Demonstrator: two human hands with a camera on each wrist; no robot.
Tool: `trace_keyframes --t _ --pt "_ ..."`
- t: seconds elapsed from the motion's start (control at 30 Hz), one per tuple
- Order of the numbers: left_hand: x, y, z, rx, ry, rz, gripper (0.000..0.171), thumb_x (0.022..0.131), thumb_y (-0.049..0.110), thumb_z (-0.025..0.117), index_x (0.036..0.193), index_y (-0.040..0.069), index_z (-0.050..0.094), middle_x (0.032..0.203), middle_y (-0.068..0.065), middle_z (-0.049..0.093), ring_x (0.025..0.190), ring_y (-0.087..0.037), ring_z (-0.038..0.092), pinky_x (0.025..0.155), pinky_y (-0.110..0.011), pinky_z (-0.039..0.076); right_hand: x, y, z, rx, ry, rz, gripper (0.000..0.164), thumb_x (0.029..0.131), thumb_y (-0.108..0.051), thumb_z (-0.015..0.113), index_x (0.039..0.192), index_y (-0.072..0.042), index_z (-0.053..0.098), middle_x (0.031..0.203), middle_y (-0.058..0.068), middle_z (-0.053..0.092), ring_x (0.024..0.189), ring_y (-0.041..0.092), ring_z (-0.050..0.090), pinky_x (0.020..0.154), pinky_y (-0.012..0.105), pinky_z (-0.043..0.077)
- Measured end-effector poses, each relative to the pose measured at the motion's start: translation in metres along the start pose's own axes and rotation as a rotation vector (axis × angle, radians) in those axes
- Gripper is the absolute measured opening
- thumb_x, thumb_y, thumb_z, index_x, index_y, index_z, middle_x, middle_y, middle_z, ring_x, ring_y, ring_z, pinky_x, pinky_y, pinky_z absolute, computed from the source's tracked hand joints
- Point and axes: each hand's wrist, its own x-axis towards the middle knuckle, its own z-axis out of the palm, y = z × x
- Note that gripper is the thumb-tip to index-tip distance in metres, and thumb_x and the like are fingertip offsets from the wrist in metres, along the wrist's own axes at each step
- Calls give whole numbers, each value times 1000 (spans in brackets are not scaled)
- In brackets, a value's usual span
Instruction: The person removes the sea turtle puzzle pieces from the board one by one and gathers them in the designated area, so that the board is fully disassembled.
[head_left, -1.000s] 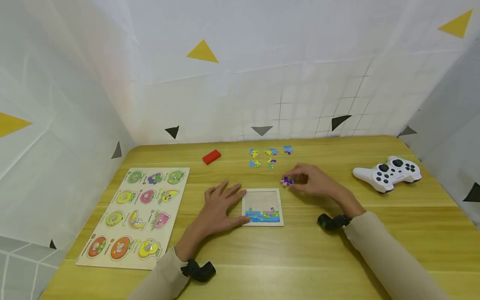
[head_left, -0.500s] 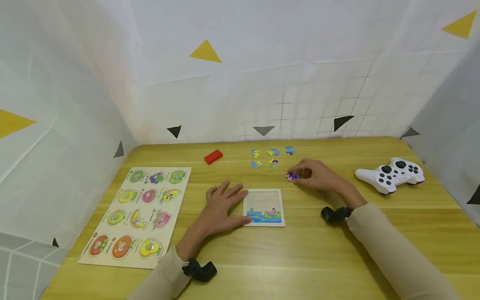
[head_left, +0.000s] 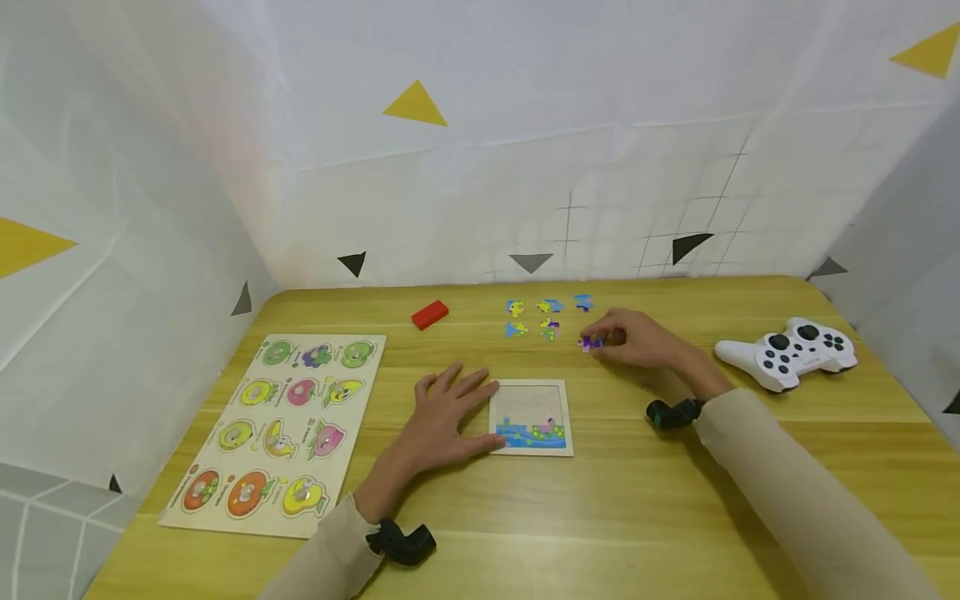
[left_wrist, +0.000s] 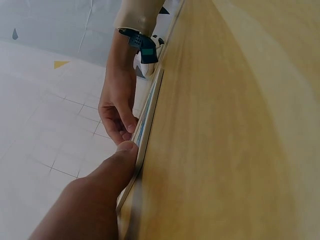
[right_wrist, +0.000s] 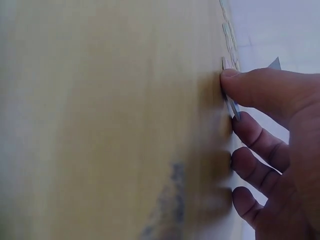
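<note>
**While the left hand (head_left: pixel 438 427) steadies against the puzzle tray (head_left: pixel 528 400), the right hand (head_left: pixel 639 342) pinches a purple piece (head_left: pixel 588 343) beyond and right of it**

Thumb and index finger cover part of the purple piece, so the head view shows only a purple and pink edge. In the right wrist view it appears almost edge-on, a thin sliver whose print cannot be made out; whether it touches the table (head_left: pixel 615 508) cannot be told. The left thumb hides the tray's near-left corner. In the left wrist view the tray is also nearly edge-on, only the thumb of the left hand shows, and the piece in the other hand cannot be made out. Both sleeves run off the bottom of the head view.

The left hand lies left of the tray, fingers spread wide and pointing away from the person, with the index fingertip at the far-left corner and the thumb on the near-left one. The right hand reaches in from the tray's right, thumb and index narrowed on the piece; its other three fingers are bent side by side, clear of it.

Joined pieces (head_left: pixel 531 436), mostly blue, fill the tray's near part. Five loose pieces (head_left: pixel 551 330) lie beyond the tray, a red block (head_left: pixel 430 315) beyond and left. A fruit board (head_left: pixel 337 471) lies left of the tray, a white controller (head_left: pixel 787 357) well to its right.
</note>
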Motion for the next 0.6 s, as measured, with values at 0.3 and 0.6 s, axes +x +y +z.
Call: trace_keyframes --t 0.3,0.6 --pt "0 0 1 -2 -3 -3 80 87 68 64 154 28 46 164 3 39 155 -38 23 114 -62 17 11 0 -3 -26 -3 -25 32 93 -12 73 125 -7 72 101 8 65 84 20 51 76 32 43" --pt "0 0 1 0 -11 -11 80 88 68 63 155 29 46 165 4 38 156 -38 22 114 -62 17 21 -1 -5 -17 7 -16 31 94 -8 72 125 -4 72 104 13 64 86 22 50 77 34 42"
